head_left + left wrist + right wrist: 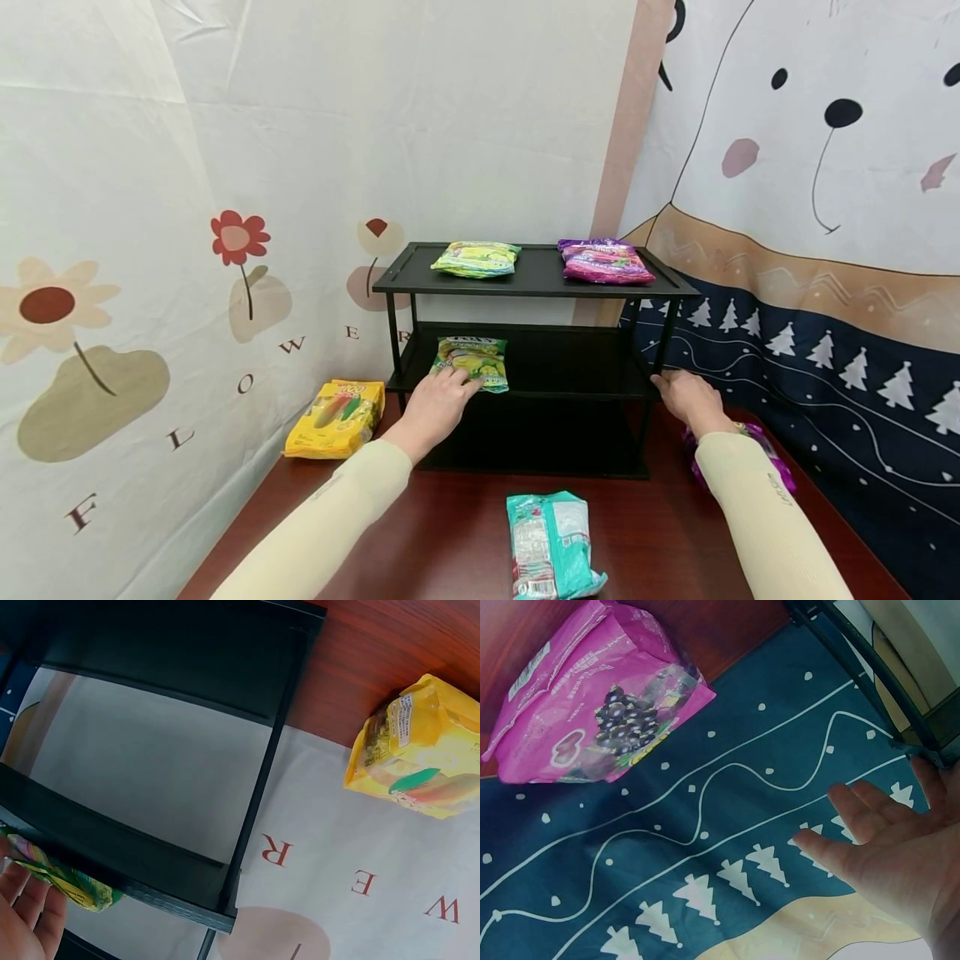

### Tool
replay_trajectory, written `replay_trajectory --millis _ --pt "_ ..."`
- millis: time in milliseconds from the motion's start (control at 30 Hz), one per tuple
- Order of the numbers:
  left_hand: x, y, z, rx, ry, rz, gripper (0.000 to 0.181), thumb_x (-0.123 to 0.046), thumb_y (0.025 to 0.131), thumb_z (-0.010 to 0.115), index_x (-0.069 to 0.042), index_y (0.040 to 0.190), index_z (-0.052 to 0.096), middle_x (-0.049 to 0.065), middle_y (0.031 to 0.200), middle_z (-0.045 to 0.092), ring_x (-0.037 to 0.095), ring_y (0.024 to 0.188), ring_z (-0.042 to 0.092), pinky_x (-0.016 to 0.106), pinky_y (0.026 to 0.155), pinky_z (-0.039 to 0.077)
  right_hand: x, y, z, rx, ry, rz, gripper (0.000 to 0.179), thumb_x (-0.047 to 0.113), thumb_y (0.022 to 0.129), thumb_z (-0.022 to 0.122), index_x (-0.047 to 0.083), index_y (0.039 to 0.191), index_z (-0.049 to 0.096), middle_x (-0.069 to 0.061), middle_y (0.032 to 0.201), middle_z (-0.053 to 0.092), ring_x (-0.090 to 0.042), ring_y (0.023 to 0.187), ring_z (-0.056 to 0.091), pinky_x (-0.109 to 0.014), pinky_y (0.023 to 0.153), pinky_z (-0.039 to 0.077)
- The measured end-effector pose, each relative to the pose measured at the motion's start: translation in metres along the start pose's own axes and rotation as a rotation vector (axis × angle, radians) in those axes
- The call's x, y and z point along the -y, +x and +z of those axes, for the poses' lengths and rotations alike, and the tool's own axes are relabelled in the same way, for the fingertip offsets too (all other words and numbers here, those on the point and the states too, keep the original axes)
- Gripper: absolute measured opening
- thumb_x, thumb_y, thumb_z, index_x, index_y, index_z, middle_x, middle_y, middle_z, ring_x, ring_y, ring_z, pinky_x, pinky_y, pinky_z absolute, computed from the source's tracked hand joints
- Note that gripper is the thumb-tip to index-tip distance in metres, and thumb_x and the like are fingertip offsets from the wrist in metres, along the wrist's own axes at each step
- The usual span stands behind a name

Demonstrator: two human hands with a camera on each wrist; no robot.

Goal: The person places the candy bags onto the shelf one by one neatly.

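A green snack bag with yellow fruit pictures (480, 360) lies at the left of the middle level of a black shelf rack (570, 358), its front edge at the shelf's lip. My left hand (438, 406) touches the near side of this bag; in the left wrist view its fingers (30, 900) reach the bag fairly straight, thumb hidden. At the rack's right front post, my right hand (686, 396) touches the frame by the middle level. The right wrist view shows several of its fingers (862, 810) stretched out, holding no bag.
On the top level lie a yellow-green bag (478, 259) and a purple bag (604, 261). A yellow bag (337, 419) stands left of the rack; a magenta bag (607, 705) sits right of it, partly behind my sleeve. A turquoise bag (551, 546) lies in front on the brown table (450, 533).
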State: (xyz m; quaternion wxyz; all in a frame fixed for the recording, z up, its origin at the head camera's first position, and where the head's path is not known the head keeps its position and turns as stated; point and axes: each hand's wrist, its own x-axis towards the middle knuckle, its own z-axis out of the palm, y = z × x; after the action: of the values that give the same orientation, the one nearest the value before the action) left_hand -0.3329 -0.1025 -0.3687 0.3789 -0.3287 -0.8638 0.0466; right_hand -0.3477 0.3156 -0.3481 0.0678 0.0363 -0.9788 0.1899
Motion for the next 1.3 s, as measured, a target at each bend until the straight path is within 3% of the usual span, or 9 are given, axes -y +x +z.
replay_trajectory --millis 167,467,567,733,900,1000,1200,1300 --pt "0.002 0.004 0.003 0.051 -0.002 -0.025 0.033 -0.005 0.088 0.073 -0.019 0.118 0.074 0.006 0.107 0.067 0.022 0.092 0.066 0.033 0.065 0.055 0.001 -0.001 0.0 0.007 -0.006 0.006 0.047 0.033 0.108 0.037 -0.004 0.125 0.061 -0.032 0.125 0.057 -0.051 0.11 0.052 -0.069 0.095 0.036" --pt "0.006 0.011 0.007 0.138 -0.07 -0.084 0.029 -0.013 0.095 0.066 -0.016 0.123 0.071 0.009 0.114 0.067 0.026 0.098 0.066 0.035 0.072 0.057 0.002 -0.001 0.001 0.004 -0.005 0.008 0.046 0.032 0.107 0.037 -0.004 0.124 0.061 -0.031 0.125 0.057 -0.05 0.109 0.052 -0.07 0.095 0.035" --pt "0.005 0.013 0.008 0.222 -0.111 -0.127 0.031 -0.024 0.101 0.056 -0.014 0.129 0.067 0.011 0.124 0.064 0.03 0.108 0.063 0.041 0.085 0.055 0.002 -0.001 0.0 0.005 -0.005 0.007 0.046 0.032 0.108 0.037 -0.004 0.123 0.062 -0.032 0.124 0.057 -0.051 0.109 0.052 -0.071 0.095 0.034" --pt "0.003 0.018 0.007 0.422 -0.185 -0.212 0.055 -0.049 0.106 0.036 -0.013 0.144 0.052 0.016 0.144 0.049 0.035 0.131 0.048 0.046 0.106 0.04 0.002 -0.001 0.0 0.006 -0.003 0.007 0.046 0.032 0.108 0.037 -0.004 0.122 0.062 -0.03 0.12 0.059 -0.049 0.105 0.053 -0.071 0.095 0.034" --pt "0.001 0.019 0.007 0.534 -0.212 -0.227 0.066 -0.056 0.104 0.031 -0.013 0.153 0.038 0.018 0.154 0.036 0.036 0.141 0.034 0.048 0.113 0.03 0.002 -0.001 0.0 0.013 -0.001 0.013 0.047 0.032 0.108 0.036 -0.005 0.125 0.061 -0.031 0.123 0.058 -0.05 0.109 0.052 -0.071 0.096 0.034" --pt "0.001 0.019 0.007 0.551 -0.22 -0.226 0.066 -0.056 0.104 0.031 -0.014 0.155 0.035 0.018 0.156 0.032 0.036 0.143 0.031 0.051 0.113 0.028 0.003 -0.001 0.0 0.019 -0.002 0.016 0.05 0.032 0.108 0.036 -0.007 0.131 0.056 -0.034 0.131 0.053 -0.052 0.114 0.05 -0.071 0.098 0.032" --pt "0.004 0.016 0.006 0.5 -0.185 -0.229 0.064 -0.058 0.103 0.032 -0.018 0.152 0.041 0.014 0.152 0.039 0.033 0.138 0.04 0.053 0.109 0.033 0.002 -0.001 0.0 0.009 0.001 0.009 0.045 0.032 0.108 0.037 -0.003 0.12 0.063 -0.029 0.116 0.062 -0.048 0.103 0.054 -0.071 0.093 0.035" --pt "0.006 0.015 0.002 0.476 -0.166 -0.225 0.063 -0.058 0.103 0.033 -0.017 0.15 0.045 0.013 0.148 0.045 0.032 0.134 0.045 0.053 0.107 0.036 0.001 -0.001 0.0 0.007 -0.001 0.008 0.046 0.032 0.108 0.037 -0.003 0.121 0.063 -0.029 0.117 0.061 -0.048 0.103 0.054 -0.071 0.093 0.035"
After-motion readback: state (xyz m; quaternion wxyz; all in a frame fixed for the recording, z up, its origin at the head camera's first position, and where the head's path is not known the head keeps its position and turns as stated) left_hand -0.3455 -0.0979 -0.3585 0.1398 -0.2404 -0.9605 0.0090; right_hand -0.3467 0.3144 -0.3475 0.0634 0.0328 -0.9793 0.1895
